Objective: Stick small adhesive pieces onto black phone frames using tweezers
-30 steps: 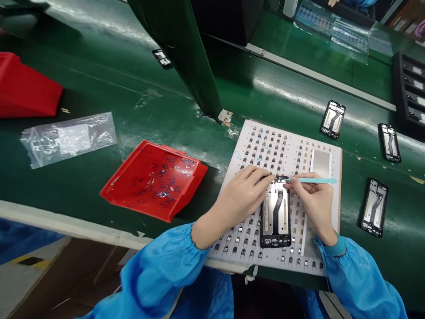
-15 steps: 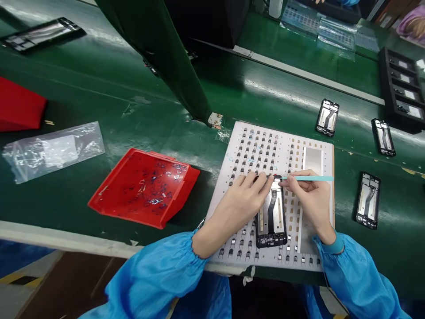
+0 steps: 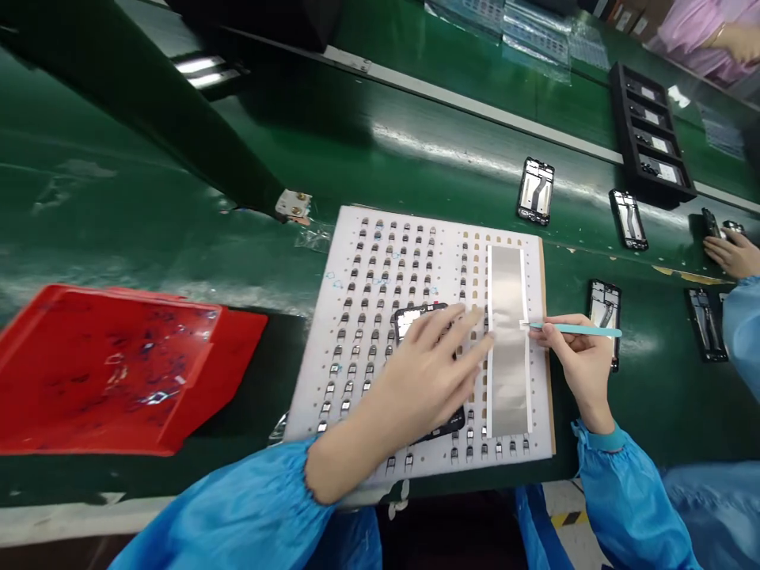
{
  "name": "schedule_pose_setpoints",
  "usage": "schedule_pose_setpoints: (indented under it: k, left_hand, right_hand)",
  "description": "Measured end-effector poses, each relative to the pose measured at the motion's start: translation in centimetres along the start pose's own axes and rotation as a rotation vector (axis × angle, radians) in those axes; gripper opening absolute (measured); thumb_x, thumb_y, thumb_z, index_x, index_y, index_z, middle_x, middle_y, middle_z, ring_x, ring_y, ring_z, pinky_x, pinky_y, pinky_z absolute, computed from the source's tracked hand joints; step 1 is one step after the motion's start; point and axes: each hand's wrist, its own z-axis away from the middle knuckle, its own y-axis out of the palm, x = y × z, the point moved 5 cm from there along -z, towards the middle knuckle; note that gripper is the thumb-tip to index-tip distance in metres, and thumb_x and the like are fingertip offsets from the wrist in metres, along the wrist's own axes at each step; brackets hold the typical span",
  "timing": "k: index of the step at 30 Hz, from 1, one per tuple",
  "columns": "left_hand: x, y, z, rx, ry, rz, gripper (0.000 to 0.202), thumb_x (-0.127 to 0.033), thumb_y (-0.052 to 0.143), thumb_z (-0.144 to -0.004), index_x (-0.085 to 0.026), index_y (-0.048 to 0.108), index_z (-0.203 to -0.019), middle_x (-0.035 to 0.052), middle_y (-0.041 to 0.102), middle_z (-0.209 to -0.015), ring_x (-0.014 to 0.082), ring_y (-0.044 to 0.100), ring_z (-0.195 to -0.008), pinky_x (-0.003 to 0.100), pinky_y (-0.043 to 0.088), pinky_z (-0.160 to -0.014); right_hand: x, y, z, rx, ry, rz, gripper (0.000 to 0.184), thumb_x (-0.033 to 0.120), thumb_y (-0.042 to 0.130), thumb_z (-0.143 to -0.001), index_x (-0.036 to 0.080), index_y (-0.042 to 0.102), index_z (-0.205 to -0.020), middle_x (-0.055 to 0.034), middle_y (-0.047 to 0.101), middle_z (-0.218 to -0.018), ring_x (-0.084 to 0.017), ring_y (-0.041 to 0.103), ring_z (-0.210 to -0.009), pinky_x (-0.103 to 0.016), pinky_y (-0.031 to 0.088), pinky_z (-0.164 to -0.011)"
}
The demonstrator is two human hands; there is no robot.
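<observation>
My right hand [image 3: 575, 364] grips light teal tweezers [image 3: 587, 329]. Their tip is at a small white piece [image 3: 524, 324] by the right edge of a silver strip with white borders [image 3: 509, 380]. My left hand [image 3: 431, 360] is open, fingers spread, over a black phone frame [image 3: 409, 318] and covers most of it. The frame lies tilted on a white board [image 3: 324, 317] set with rows of small dark metal parts [image 3: 372, 275]. Whether the left fingers press on the frame, I cannot tell.
A red bin [image 3: 112, 372] holding small scraps lies at left. Several phone frames [image 3: 535, 190] lie beyond and right of the board. A black compartment tray [image 3: 650, 134] stands at the back right. Another person's hand [image 3: 736, 253] is at far right. A green post [image 3: 195, 119] slants down at left.
The right hand moved the tweezers from the phone frame's top to the silver strip. The left fingers spread over the frame, which turned slightly. The view shifted right, bringing in another person's hand.
</observation>
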Motion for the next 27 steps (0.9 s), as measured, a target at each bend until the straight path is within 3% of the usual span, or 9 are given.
schedule_pose_setpoints:
  k: [3, 8, 16, 21, 24, 27]
  left_hand:
    - [-1.3, 2.3, -1.9, 0.125, 0.107, 0.096, 0.04, -0.031, 0.057, -0.108, -0.019, 0.064, -0.146, 0.015, 0.052, -0.165, 0.0404, 0.049, -0.148, 0.064, 0.047, -0.119]
    - [-0.8, 4.1, -2.7, 0.19, 0.094, 0.126, 0.042, -0.036, 0.055, -0.109, -0.023, 0.063, -0.149, 0.0133, 0.052, -0.165, 0.0403, 0.051, -0.145, 0.068, 0.041, -0.12]
    - [-0.6, 3.9, -2.4, 0.199, 0.098, 0.114, 0.044, -0.038, 0.057, -0.108, -0.025, 0.062, -0.15, 0.013, 0.051, -0.166, 0.0403, 0.049, -0.146, 0.071, 0.037, -0.123]
    - [-0.7, 4.0, -2.7, 0.192, 0.086, 0.14, 0.045, -0.038, 0.058, -0.107, -0.025, 0.064, -0.149, 0.0132, 0.052, -0.165, 0.0412, 0.05, -0.145, 0.072, 0.036, -0.123]
    - [-1.0, 3.6, -2.7, 0.182, 0.063, 0.177, 0.047, -0.038, 0.06, -0.105, -0.024, 0.062, -0.151, 0.0135, 0.051, -0.166, 0.0414, 0.05, -0.146, 0.072, 0.035, -0.124]
    - [-0.6, 2.0, -1.7, 0.114, 0.028, 0.229, 0.046, -0.031, 0.059, -0.106, -0.024, 0.061, -0.151, 0.0118, 0.053, -0.165, 0.0371, 0.05, -0.148, 0.067, 0.037, -0.125]
  right_hand:
    - [-0.5, 0.4, -0.4, 0.02, 0.02, -0.012, 0.032, 0.048, 0.091, -0.088, 0.022, 0.076, -0.098, -0.0054, 0.084, -0.087, -0.026, 0.087, -0.081, -0.037, 0.074, -0.079]
    - [-0.4, 0.7, -0.7, 0.059, 0.019, -0.026, 0.03, 0.047, 0.09, -0.09, 0.022, 0.076, -0.099, -0.0057, 0.084, -0.087, -0.026, 0.086, -0.083, -0.034, 0.073, -0.075]
    - [-0.3, 0.9, -0.7, 0.102, 0.028, -0.004, 0.03, 0.05, 0.088, -0.09, 0.022, 0.078, -0.096, -0.0066, 0.085, -0.089, -0.027, 0.086, -0.084, -0.036, 0.073, -0.074]
    - [-0.2, 0.9, -0.4, 0.058, 0.018, -0.023, 0.028, 0.047, 0.09, -0.089, 0.023, 0.078, -0.093, -0.0053, 0.084, -0.086, -0.026, 0.086, -0.081, -0.035, 0.073, -0.074]
    - [1.1, 0.8, -0.1, 0.046, 0.001, -0.039, 0.026, 0.046, 0.091, -0.088, 0.023, 0.078, -0.092, -0.0041, 0.083, -0.082, -0.026, 0.086, -0.078, -0.036, 0.073, -0.075]
    - [3.4, 1.8, 0.0, 0.084, -0.037, -0.024, 0.023, 0.045, 0.091, -0.088, 0.024, 0.08, -0.092, -0.0046, 0.083, -0.082, -0.027, 0.085, -0.077, -0.039, 0.074, -0.074]
